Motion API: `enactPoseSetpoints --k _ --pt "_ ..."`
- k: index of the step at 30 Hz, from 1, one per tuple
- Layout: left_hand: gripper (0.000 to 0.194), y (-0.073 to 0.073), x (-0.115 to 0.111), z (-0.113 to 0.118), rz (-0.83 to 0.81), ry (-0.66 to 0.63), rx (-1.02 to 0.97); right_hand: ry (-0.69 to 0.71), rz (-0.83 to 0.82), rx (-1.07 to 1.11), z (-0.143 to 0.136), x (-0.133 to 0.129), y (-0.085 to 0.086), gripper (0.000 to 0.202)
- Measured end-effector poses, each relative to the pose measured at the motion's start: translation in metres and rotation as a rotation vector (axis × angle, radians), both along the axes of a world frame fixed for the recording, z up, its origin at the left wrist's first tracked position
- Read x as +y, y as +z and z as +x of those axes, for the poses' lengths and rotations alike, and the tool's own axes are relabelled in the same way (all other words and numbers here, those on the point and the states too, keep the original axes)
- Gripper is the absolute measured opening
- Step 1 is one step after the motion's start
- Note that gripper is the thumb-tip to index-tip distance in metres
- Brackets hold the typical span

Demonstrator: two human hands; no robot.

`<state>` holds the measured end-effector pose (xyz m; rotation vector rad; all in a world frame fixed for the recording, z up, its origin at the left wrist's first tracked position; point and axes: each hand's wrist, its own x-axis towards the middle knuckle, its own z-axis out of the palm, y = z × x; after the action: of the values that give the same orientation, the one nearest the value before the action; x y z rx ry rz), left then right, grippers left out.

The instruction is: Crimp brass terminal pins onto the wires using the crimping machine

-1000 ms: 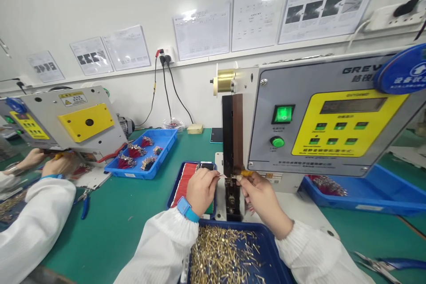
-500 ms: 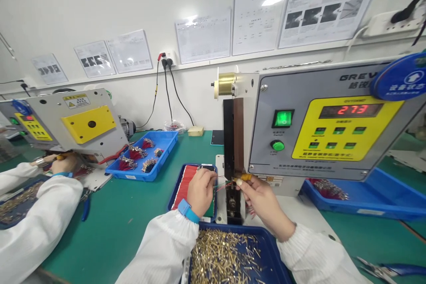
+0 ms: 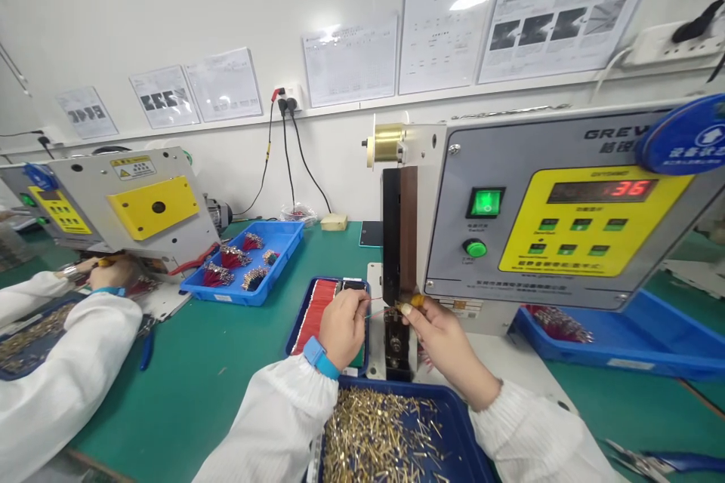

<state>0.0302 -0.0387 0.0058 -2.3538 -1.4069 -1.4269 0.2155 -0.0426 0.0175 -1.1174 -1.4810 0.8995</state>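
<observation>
My left hand [image 3: 343, 328], with a blue band at the wrist, is closed in a pinch on thin red and green wires [image 3: 374, 315]. The wires run right, to the front of the crimping machine [image 3: 399, 241]. My right hand [image 3: 445, 343] pinches at the machine's narrow black head, a yellow covering [image 3: 418, 302] around its index finger. Whatever small piece sits between those fingertips is too small to make out. Below both hands lies a dark blue tray [image 3: 461, 434] of loose brass-coloured pins [image 3: 368, 434]. Behind my left hand, another tray holds red wires [image 3: 317, 313].
A blue bin [image 3: 634, 332] with red-wired pieces stands at right, pliers [image 3: 662, 460] in front of it. Further left are another blue bin [image 3: 283, 245], a second machine [image 3: 158, 219] and a co-worker's sleeves [image 3: 84, 362]. A spool [image 3: 388, 142] sits on my machine.
The red number on the machine's display has changed from 273 to what reads as 36. The wires at my left fingertips lie slightly differently; both hands stay at the machine head.
</observation>
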Motion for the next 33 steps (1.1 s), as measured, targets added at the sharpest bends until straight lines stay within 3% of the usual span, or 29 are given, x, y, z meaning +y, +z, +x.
enactPoseSetpoints --k 5,10,18,33 --pt "0.016 0.0023 -0.0015 0.0006 -0.002 -0.016 0.007 -0.008 0.022 0.027 0.0001 0.0032 -0.0026 0.035" --pt "0.016 0.0029 -0.0016 0.0002 0.002 -0.030 0.010 0.021 -0.182 0.224 0.0009 0.0030 -0.0020 0.041" --pt "0.017 0.0054 -0.0038 0.0019 0.042 -0.056 -0.026 0.134 -0.167 0.158 0.0064 0.0052 -0.0025 0.034" --pt "0.019 0.0068 -0.0050 0.0036 0.071 -0.065 -0.015 0.131 -0.151 0.086 0.0048 0.0074 -0.0010 0.032"
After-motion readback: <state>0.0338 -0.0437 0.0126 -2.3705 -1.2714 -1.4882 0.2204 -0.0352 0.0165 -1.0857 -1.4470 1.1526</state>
